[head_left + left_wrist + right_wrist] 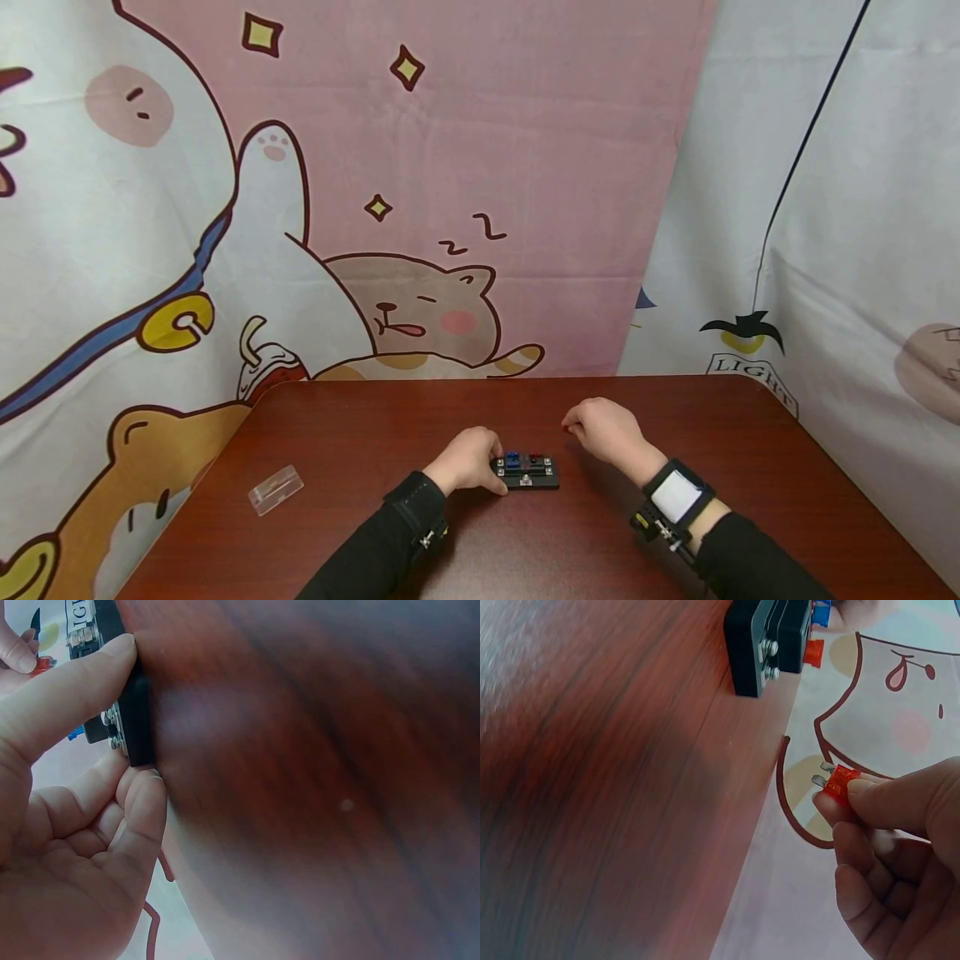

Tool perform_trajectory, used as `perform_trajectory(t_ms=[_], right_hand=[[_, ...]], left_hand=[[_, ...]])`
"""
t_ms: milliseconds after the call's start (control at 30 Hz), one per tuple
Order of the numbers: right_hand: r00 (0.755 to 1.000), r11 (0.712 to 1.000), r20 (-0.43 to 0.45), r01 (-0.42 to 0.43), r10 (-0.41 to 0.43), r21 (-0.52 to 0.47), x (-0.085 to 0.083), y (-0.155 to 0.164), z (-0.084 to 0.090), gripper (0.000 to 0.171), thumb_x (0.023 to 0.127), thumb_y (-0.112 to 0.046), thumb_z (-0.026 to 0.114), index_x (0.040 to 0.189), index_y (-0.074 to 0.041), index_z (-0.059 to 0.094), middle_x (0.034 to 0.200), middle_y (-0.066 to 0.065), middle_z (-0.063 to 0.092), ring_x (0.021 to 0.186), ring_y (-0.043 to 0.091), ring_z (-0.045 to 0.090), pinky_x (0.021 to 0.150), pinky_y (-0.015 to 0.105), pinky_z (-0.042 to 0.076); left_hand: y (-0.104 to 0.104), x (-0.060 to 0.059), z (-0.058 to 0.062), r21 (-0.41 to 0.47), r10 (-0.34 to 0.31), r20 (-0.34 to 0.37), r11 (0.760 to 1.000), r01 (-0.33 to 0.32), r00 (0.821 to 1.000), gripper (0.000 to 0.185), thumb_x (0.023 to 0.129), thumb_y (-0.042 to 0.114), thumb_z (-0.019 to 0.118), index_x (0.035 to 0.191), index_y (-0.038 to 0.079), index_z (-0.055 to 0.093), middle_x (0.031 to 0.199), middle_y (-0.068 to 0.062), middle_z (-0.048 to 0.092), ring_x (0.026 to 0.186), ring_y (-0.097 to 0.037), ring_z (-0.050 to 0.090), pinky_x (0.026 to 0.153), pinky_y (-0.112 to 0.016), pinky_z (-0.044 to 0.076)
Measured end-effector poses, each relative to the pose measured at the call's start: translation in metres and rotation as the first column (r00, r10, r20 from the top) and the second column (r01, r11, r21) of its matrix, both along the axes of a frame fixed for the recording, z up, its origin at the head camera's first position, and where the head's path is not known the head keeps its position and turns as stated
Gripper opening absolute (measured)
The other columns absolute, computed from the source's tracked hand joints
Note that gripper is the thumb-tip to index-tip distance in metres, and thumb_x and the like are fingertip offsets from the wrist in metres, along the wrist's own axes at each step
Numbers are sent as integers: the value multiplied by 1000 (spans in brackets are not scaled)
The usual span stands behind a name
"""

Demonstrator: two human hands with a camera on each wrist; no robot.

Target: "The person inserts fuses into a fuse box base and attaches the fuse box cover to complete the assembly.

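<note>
A black fuse block (531, 482) lies on the table, with blue fuses (513, 460) and a red fuse (814, 652) seated in its top and metal terminal screws (769, 649) along its side. My left hand (470, 462) grips the block's left end between thumb and fingers, its thumb (97, 671) on the near edge. To the right of the block and above the table is my right hand (606, 427). Its thumb and forefinger pinch a red blade fuse (842, 784), whose two metal prongs point away from the fingers toward the block's side.
A clear plastic cover (275, 490) lies on the left part of the brown table (360, 550). Behind the table's far edge hangs a printed cartoon cloth (480, 167). Both wrists carry strapped-on devices, the right one with a white face (676, 497).
</note>
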State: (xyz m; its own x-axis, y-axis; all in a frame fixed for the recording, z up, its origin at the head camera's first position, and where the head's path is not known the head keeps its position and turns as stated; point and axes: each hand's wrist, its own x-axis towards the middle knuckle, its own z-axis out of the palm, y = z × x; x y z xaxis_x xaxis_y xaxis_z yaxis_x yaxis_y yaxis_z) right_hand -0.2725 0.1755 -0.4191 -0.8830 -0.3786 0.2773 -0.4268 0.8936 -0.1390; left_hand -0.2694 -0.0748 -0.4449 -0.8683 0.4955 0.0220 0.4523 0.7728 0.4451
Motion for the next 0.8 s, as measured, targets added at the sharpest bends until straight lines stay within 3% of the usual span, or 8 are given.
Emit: perform_trajectory(t_ms=[433,800], right_hand=[[998,999,-19,-53,53,8,9,-13,0,7,85,-12,78,88,-17,79,85,-6,71,85,15,66,74,36,54],[984,985,-50,-171,171,12,14,-19,0,10,85,-9,75,87,-18,78,82,-9,68,80,14,64,65,31,52]], left_hand=[[0,0,-1,-4,3,7,1000,-3,1000,44,61,29,96,89,8,68,82,3,59,75,-11,51,74,-30,47],[1,-1,0,-13,-12,-8,1000,12,1000,44,61,29,96,88,8,69,82,3,59,76,-11,51,73,-30,47]])
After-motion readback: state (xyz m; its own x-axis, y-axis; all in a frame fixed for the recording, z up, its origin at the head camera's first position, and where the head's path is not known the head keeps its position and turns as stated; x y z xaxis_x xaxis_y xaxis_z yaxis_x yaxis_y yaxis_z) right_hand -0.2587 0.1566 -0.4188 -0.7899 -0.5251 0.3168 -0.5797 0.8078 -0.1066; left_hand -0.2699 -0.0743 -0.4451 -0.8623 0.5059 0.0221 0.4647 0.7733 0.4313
